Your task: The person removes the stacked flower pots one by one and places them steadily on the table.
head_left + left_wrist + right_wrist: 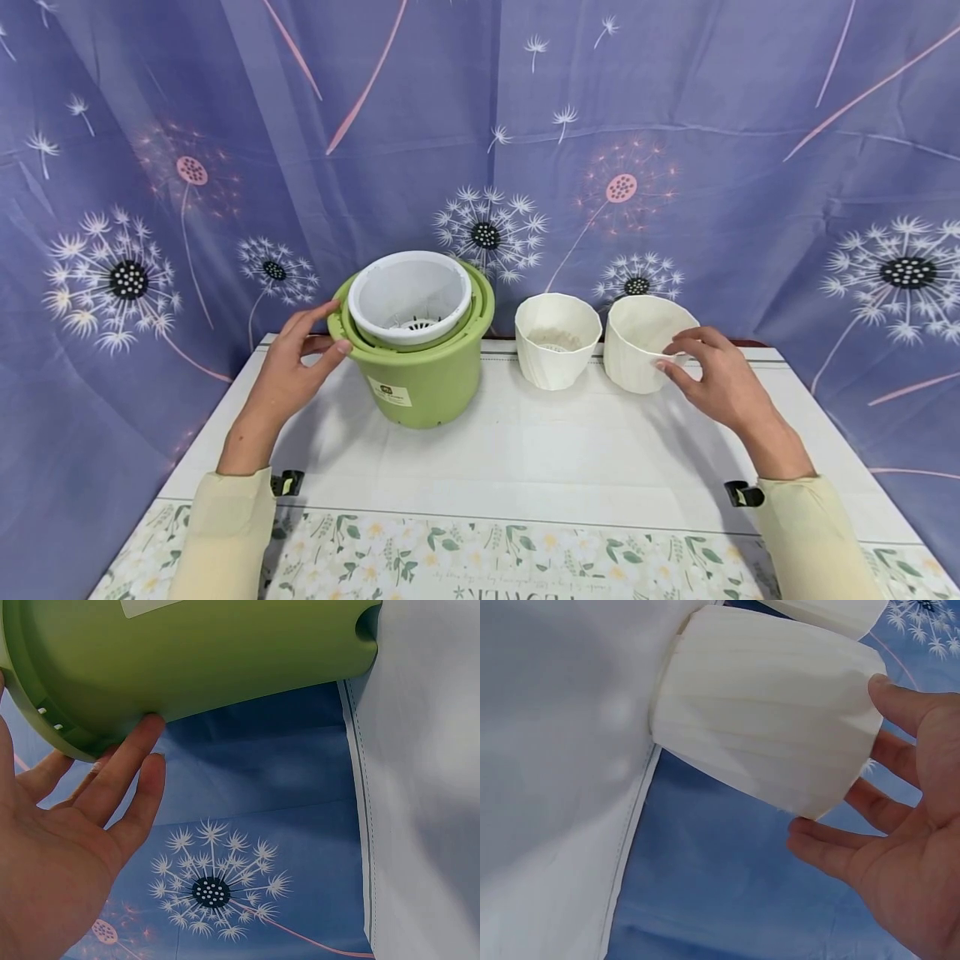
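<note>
Two vertical axes, mouths up: green pot (442,379), left fingers (120,769) pinching its rim; rightmost cream pot (632,365), right fingers (825,851) likewise

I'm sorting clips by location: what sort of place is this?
Probably an indoor work or filming corner: a dandelion-print curtain hangs behind and beside a table with a flower-bordered cloth, and a green pot stands on it.

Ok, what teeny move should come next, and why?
Maybe lift the right cream pot a little: the right grip touches its rim, and it stands beside the left cream pot, not nested like the white pot in the green pot.
</note>
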The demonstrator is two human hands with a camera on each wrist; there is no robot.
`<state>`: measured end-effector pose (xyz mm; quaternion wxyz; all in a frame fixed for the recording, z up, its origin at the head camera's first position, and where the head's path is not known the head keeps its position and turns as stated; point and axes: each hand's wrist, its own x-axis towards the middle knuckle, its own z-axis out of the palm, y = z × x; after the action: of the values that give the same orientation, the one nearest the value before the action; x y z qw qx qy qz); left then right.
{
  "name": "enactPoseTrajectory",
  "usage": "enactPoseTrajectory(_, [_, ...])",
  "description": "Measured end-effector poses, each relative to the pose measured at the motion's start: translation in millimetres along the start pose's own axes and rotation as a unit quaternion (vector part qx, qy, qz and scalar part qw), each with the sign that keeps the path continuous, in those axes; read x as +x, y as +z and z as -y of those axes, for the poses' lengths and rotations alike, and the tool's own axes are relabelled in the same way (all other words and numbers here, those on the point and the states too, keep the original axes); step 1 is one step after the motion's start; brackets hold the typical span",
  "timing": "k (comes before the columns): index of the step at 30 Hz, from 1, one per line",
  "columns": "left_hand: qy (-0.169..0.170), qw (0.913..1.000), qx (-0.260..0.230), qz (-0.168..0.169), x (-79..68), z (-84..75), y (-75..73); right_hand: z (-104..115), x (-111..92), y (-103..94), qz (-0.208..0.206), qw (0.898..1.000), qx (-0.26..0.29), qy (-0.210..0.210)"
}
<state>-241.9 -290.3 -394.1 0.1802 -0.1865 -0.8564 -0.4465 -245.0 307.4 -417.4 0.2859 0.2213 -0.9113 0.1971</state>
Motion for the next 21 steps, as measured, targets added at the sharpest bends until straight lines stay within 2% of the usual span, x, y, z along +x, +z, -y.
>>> enactPoseTrajectory(21, [-0.001, 1.0, 0.003, -0.002, 0.5, -1.2, -0.4, 13.9, 9.8, -10.0, -0.019, 0.999, 0.021, -0.023])
